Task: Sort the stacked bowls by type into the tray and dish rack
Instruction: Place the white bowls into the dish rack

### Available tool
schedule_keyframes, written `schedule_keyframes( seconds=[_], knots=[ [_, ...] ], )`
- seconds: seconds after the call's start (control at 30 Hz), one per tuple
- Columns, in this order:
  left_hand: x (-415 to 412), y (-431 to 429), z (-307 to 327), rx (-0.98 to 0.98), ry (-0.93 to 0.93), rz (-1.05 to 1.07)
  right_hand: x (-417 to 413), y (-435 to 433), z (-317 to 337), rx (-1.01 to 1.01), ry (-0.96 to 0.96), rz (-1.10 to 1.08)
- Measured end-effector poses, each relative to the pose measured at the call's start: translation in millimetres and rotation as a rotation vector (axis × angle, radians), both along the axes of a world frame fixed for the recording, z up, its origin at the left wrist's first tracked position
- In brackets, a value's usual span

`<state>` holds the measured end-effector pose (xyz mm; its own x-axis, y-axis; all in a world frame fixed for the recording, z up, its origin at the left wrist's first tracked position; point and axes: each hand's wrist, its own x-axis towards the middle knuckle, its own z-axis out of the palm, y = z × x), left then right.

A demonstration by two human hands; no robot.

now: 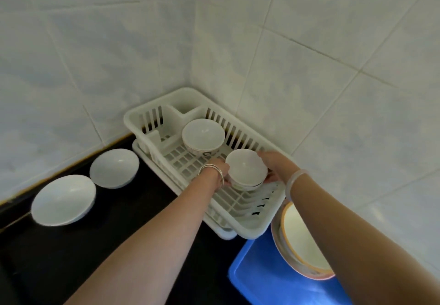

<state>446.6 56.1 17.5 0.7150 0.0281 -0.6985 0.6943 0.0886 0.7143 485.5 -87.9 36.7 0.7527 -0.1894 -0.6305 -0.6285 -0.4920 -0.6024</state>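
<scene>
Here the dark stone countertop (59, 269) fills the lower left, running into a corner of pale marbled wall tiles (309, 31). On it, against the corner, sits the white slatted plastic dish rack (152, 119) on its drip base, and just in front of that the blue plastic tray (262, 273), which holds a tilted stack of cream bowls with orange rims (300, 238). Two wide plain white shallow bowls (63, 200) lie apart on the counter, left of the rack. Inside the rack, a small stack of white patterned bowls (203, 135) stands at the back.

Both hands are over the rack's front half. The left hand (220, 170) and right hand (272, 165) press in from opposite sides on a short stack of small white rice bowls (246, 167), fingers curled around its lower walls. Whether its foot touches the rack floor I cannot tell.

The step looks like setting this stack down beside the rear one. Done well, it goes down level, clear of the neighbour's rim, onto flat grid rather than the plate ribs in front, with both hands letting go only once it sits steady.

A dark mark, perhaps a letter, shows on the rear stack's side; it is too small to read.
</scene>
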Motion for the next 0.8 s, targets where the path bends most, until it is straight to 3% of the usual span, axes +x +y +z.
schedule_keyframes(
  seconds=[0.6,0.8],
  knots=[
    [-3,3,0,-0.014,-0.096,-0.121,-16,2,13,-0.318,-0.126,0.247],
    [-22,29,10,-0.050,-0.217,0.055,-40,17,41,-0.270,-0.309,0.265]
  ],
)
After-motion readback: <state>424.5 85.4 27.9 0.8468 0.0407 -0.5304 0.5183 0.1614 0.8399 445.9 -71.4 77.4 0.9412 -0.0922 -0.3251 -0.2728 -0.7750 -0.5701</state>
